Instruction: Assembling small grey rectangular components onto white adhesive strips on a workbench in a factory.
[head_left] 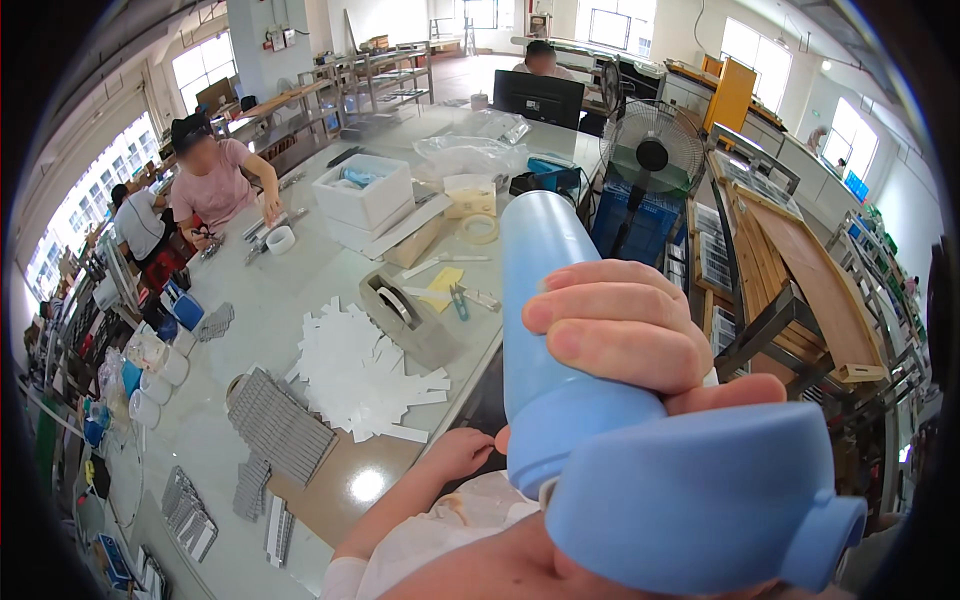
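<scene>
- Bottle (545, 260), pale blue, lifted off the table (235, 340) and held slantwise close to the camera, base pointing away.
- Cap (690, 490), same blue with a side loop, at the bottle's near end; seemingly tipped off the neck, hinged or loose impossible to tell.
- Right hand (635, 330) wrapped around the bottle, fingers curled over its side.
- Left hand (460, 452) low by the table edge, partly hidden behind the bottle; cannot tell whether spread or closed.
- Judging by this, lifting done and opening probably done; cap not closed, bottle not set down.
- Across the table, untouched by either hand: loose pile of white strips (365, 370), then grey strips (280, 420) partly over a brown board (325, 505).
- Farther off: tape dispenser (405, 315), yellow paper (440, 288), tape roll (478, 230), white box (365, 215).
- In the way: bottle and cap, hiding part of the table's edge; white strips and dispenser crowding the nearest tabletop.
- Outermost: co-worker in pink (225, 180) at the far side, fan (652, 152) beyond the bottle.
</scene>
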